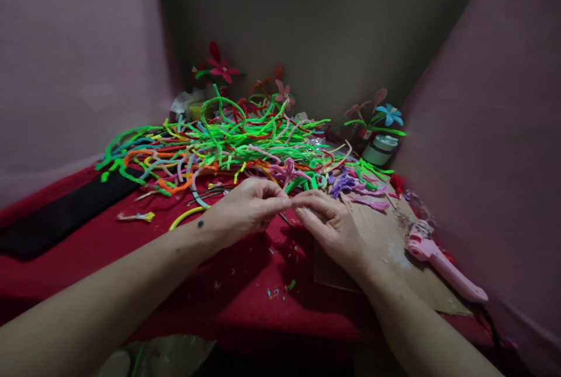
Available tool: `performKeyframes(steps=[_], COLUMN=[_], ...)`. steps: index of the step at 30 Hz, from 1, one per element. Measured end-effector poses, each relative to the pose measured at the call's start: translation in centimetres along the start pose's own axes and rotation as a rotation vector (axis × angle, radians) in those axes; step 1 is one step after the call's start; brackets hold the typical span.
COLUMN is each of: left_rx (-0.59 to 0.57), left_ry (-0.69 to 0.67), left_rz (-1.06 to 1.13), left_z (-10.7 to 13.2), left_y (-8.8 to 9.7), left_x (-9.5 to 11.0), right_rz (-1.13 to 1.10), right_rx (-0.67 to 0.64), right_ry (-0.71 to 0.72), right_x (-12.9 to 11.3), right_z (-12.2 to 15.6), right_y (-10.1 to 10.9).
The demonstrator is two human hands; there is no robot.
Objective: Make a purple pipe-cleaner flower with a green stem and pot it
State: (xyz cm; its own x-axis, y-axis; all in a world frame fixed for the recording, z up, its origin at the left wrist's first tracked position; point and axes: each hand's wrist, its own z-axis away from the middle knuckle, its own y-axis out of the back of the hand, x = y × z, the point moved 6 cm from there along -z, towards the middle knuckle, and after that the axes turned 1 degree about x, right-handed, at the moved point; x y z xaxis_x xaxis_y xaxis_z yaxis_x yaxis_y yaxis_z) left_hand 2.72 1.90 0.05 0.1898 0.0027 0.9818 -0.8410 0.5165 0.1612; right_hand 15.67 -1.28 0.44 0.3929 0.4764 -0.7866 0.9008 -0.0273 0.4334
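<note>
My left hand point(248, 208) and my right hand point(331, 226) meet fingertip to fingertip over a red cloth point(245, 289), both closed in a pinch. Whatever they pinch between them is too thin and small to name; a dark wire-like line shows just below the fingertips. Right behind the fingers lies a pink pipe-cleaner flower shape point(288, 169) at the front of a big loose heap of pipe cleaners point(228, 140), mostly green with orange, red, pink and purple ones.
A pink glue gun point(442, 263) lies on brown cardboard point(385, 248) at the right. A white jar point(380, 149) with a blue flower point(389, 114) stands behind. Finished red and pink flowers point(221, 68) stand at the back. A black strip point(65, 213) lies left.
</note>
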Motion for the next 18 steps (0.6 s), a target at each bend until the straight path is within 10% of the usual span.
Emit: performKeyframes(steps=[18], left_rx=[-0.457], left_ry=[0.297], left_rz=[0.294], left_z=[0.1], left_y=[-3.8], left_x=[-1.8], right_rz=[0.422], right_rx=[0.236], right_ry=[0.831], right_x=[-6.9], right_z=[3.8], right_y=[-0.4])
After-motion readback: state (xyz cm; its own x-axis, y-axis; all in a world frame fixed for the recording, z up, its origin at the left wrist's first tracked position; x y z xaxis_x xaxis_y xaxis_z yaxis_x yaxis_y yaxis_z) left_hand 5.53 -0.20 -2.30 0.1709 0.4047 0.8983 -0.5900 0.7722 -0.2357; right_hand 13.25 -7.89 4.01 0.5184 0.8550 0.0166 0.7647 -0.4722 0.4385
